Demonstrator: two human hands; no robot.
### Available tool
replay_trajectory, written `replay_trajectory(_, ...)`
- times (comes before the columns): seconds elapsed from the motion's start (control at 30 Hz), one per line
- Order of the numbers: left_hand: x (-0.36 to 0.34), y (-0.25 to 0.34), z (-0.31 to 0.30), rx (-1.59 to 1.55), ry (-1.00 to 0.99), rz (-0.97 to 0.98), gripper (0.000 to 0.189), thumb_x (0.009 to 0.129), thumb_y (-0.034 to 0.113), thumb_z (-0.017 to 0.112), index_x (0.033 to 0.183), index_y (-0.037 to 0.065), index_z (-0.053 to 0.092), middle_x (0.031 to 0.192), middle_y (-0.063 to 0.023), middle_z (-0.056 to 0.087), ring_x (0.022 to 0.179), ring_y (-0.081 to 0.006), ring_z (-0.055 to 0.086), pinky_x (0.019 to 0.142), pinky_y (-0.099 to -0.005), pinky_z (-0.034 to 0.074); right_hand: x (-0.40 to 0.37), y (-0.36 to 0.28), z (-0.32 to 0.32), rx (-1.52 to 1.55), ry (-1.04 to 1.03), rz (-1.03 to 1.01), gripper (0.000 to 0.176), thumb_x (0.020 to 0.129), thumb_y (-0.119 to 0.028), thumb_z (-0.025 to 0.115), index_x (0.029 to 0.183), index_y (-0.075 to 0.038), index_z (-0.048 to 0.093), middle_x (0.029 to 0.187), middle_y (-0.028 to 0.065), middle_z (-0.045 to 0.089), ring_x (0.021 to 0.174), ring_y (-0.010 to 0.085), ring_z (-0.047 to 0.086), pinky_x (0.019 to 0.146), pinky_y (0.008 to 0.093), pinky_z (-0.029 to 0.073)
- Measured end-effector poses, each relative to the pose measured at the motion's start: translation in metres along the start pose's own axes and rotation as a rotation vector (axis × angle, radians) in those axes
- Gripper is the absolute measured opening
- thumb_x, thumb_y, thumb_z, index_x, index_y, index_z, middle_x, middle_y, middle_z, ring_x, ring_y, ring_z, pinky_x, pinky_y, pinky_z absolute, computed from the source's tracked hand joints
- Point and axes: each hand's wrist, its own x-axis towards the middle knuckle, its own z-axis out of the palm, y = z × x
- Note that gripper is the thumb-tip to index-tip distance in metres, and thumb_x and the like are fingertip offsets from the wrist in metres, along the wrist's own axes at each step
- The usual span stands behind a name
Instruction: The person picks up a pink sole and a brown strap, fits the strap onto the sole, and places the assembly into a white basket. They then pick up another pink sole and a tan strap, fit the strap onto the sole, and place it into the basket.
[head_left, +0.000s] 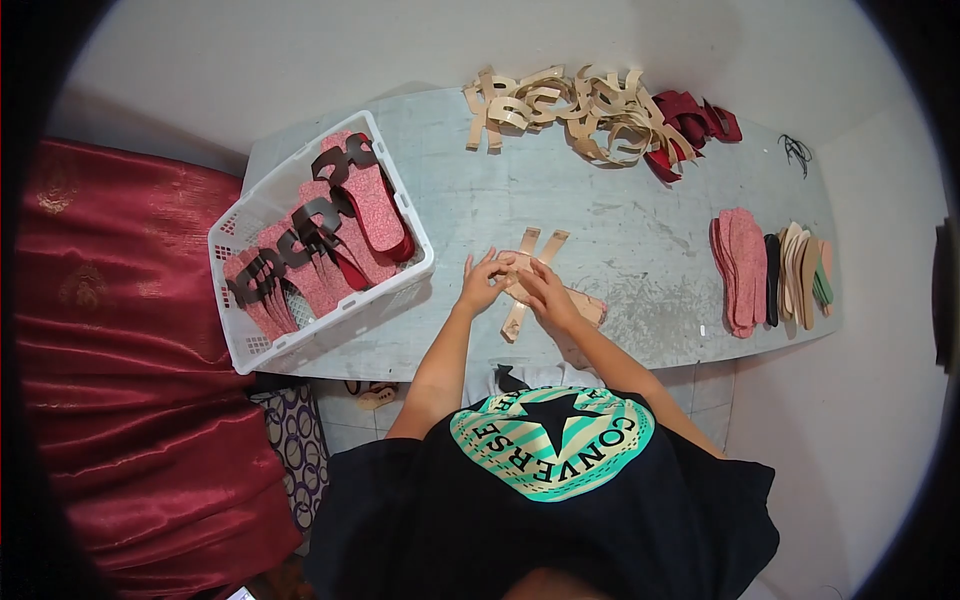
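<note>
Left hand: the left hand (482,282) is at the near middle of the grey table (620,215), with its fingers bent close around the left edge of the beige strap piece (528,262).
Right hand: the right hand (548,295) lies over the same piece with its fingers curled and gripping it. The fingertips are too small to tell apart.
Beige strap piece: it rests on the table between both hands. Two strap ends poke out past the fingers and one tail points back toward the person. Its middle is covered by the hands.
Under the right wrist: a tan flat piece (590,306) is mostly hidden, and what it is cannot be told.
Basket: the white basket (405,285) sits left of the hands and holds pink insoles (372,205) with black straps. The lower ones are buried.
Far edge: the beige straps (560,105) and red straps (690,115) lie in a tangled heap that cannot be counted.
Right edge: the pink insole stack (740,270) lies just beside the thin soles (800,275), which overlap.
Left side: the red cloth (130,350) is cut off by the dark rim of the lens.
</note>
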Motion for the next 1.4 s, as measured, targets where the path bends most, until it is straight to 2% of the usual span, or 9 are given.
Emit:
replay_trajectory(0.5, -0.006, 0.003, 0.006, 0.012, 0.049, -0.029, 0.030, 0.076, 0.015, 0.061, 0.106, 0.017, 0.059, 0.118, -0.0032, 0.056, 0.132, -0.0235, 0.026, 0.105, -0.0491, -0.004, 0.004, 0.000, -0.002, -0.317, -0.070, -0.092, 0.056, 0.072, -0.006, 0.061, 0.126, -0.004, 0.043, 0.135, 0.0136, 0.035, 0.113, 0.0344, 0.041, 0.094, 0.0385, 0.037)
replay_trajectory(0.7, -0.008, 0.003, -0.003, 0.143, 0.027, 0.024, 0.026, 0.076, 0.023, 0.063, 0.103, 0.022, 0.065, 0.122, 0.0016, 0.054, 0.129, -0.0235, 0.030, 0.105, -0.0523, 0.007, 0.006, 0.012, 0.007, -0.511, -0.053, -0.127, 0.055, 0.070, -0.012, 0.062, 0.122, -0.006, 0.047, 0.133, 0.0112, 0.039, 0.110, 0.0332, 0.043, 0.091, 0.0389, 0.039)
replay_trajectory(0.8, -0.007, 0.008, -0.007, 0.281, -0.033, 0.078, 0.026, 0.077, 0.032, 0.062, 0.101, 0.024, 0.066, 0.127, 0.0026, 0.049, 0.130, -0.0241, 0.028, 0.104, -0.0542, 0.010, 0.004, 0.010, 0.006, -0.590, 0.008, -0.179, 0.055, 0.069, -0.014, 0.063, 0.121, -0.006, 0.047, 0.131, 0.0105, 0.041, 0.109, 0.0327, 0.044, 0.090, 0.0390, 0.040)
replay_trajectory(0.87, -0.009, 0.016, -0.009, 0.576, -0.013, 0.150, 0.027, 0.077, 0.035, 0.060, 0.100, 0.023, 0.067, 0.137, -0.0014, 0.038, 0.131, -0.0280, 0.024, 0.103, -0.0575, 0.010, 0.003, 0.005, 0.004, -0.603, 0.022, -0.189, 0.056, 0.068, -0.013, 0.063, 0.121, -0.006, 0.047, 0.130, 0.0104, 0.042, 0.109, 0.0327, 0.044, 0.089, 0.0391, 0.040)
replay_trajectory(0.97, -0.005, 0.019, -0.008, 0.739, -0.016, 0.215, 0.028, 0.076, 0.040, 0.058, 0.099, 0.026, 0.067, 0.143, 0.0002, 0.025, 0.133, -0.0272, 0.018, 0.102, -0.0599, 0.009, 0.006, 0.003, -0.003, -0.524, 0.035, -0.219, 0.046, 0.069, -0.013, 0.063, 0.114, -0.005, 0.053, 0.127, 0.0109, 0.045, 0.108, 0.0327, 0.044, 0.090, 0.0403, 0.040)
replay_trajectory(1.07, -0.006, 0.031, -0.011, 0.784, -0.047, 0.090, 0.028, 0.075, 0.042, 0.058, 0.098, 0.029, 0.067, 0.145, 0.0015, 0.021, 0.134, -0.0267, 0.014, 0.100, -0.0637, 0.009, 0.014, -0.007, -0.018, -0.412, 0.029, -0.233, 0.034, 0.071, -0.012, 0.062, 0.104, -0.006, 0.059, 0.119, 0.0110, 0.051, 0.105, 0.0320, 0.045, 0.089, 0.0416, 0.038)
replay_trajectory(1.17, -0.008, 0.029, -0.011, 0.816, -0.029, 0.130, 0.030, 0.073, 0.045, 0.058, 0.100, 0.032, 0.065, 0.145, 0.0021, 0.021, 0.134, -0.0274, 0.013, 0.097, -0.0679, 0.009, 0.033, -0.008, -0.030, -0.434, 0.272, -0.133, 0.023, 0.075, -0.013, 0.060, 0.097, -0.009, 0.063, 0.104, 0.0077, 0.057, 0.097, 0.0300, 0.047, 0.084, 0.0396, 0.037)
replay_trajectory(1.27, -0.009, 0.012, -0.010, 0.965, -0.031, 0.315, 0.036, 0.071, 0.046, 0.059, 0.105, 0.034, 0.062, 0.144, 0.0027, 0.021, 0.134, -0.0279, 0.014, 0.096, -0.0700, 0.008, 0.063, -0.007, -0.040, -0.411, 0.342, -0.011, 0.020, 0.075, -0.011, 0.056, 0.094, -0.007, 0.062, 0.100, 0.0076, 0.057, 0.095, 0.0289, 0.047, 0.081, 0.0406, 0.035)
replay_trajectory(1.4, -0.009, 0.015, -0.010, 0.974, -0.062, 0.274, 0.040, 0.069, 0.046, 0.061, 0.107, 0.035, 0.060, 0.144, 0.0032, 0.022, 0.134, -0.0274, 0.014, 0.095, -0.0709, 0.008, 0.084, -0.001, -0.044, -0.454, 0.325, 0.018, 0.022, 0.076, -0.014, 0.057, 0.097, -0.009, 0.063, 0.101, 0.0053, 0.057, 0.093, 0.0269, 0.047, 0.080, 0.0411, 0.035)
